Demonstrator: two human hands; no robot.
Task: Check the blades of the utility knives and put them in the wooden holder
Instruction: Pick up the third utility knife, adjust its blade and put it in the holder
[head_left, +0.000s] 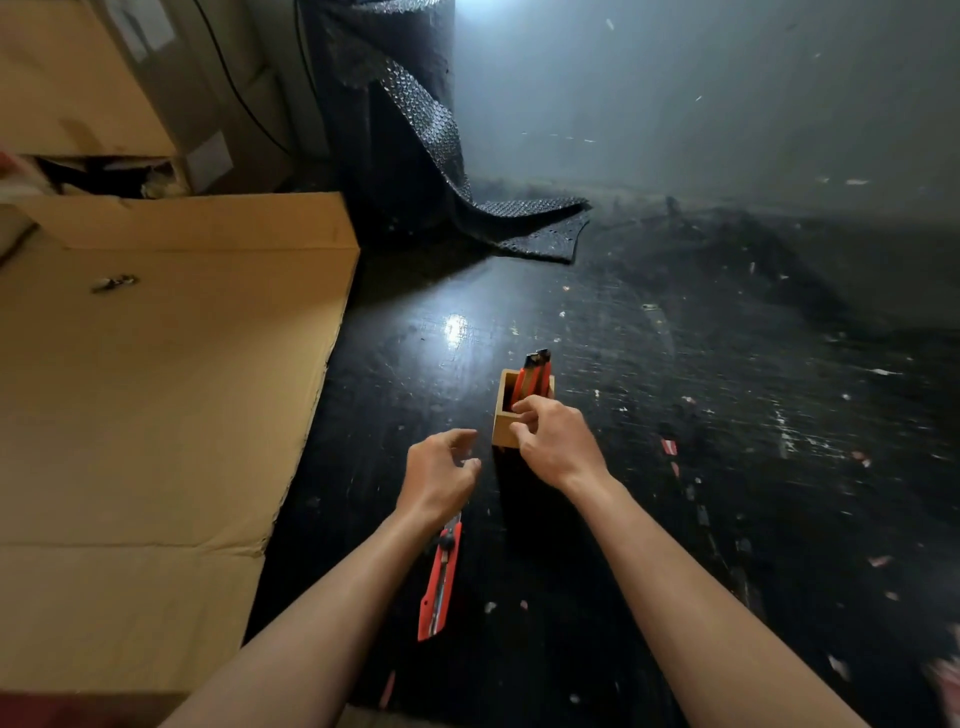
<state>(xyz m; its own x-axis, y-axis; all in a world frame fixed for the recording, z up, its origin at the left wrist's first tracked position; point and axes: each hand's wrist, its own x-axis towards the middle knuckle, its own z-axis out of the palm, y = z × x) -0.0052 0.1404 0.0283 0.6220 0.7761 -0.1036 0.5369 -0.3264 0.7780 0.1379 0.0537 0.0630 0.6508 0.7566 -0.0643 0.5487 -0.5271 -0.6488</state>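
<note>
A small square wooden holder (503, 422) stands on the dark floor in the middle of the head view. A red utility knife (534, 375) stands upright inside it, its black end sticking out above the rim. My right hand (553, 439) hovers over the holder's near right corner, fingers curled and apart, with nothing seen in them. My left hand (439, 475) is just left of the holder, fingers spread, holding nothing. A second red utility knife (440, 584) lies flat on the floor, partly under my left wrist.
A large flattened cardboard sheet (156, 389) covers the floor on the left, with stacked boxes (93, 78) behind it. A roll of black bubble wrap (410, 130) stands at the back. Small scraps litter the dark floor (727, 415) on the right.
</note>
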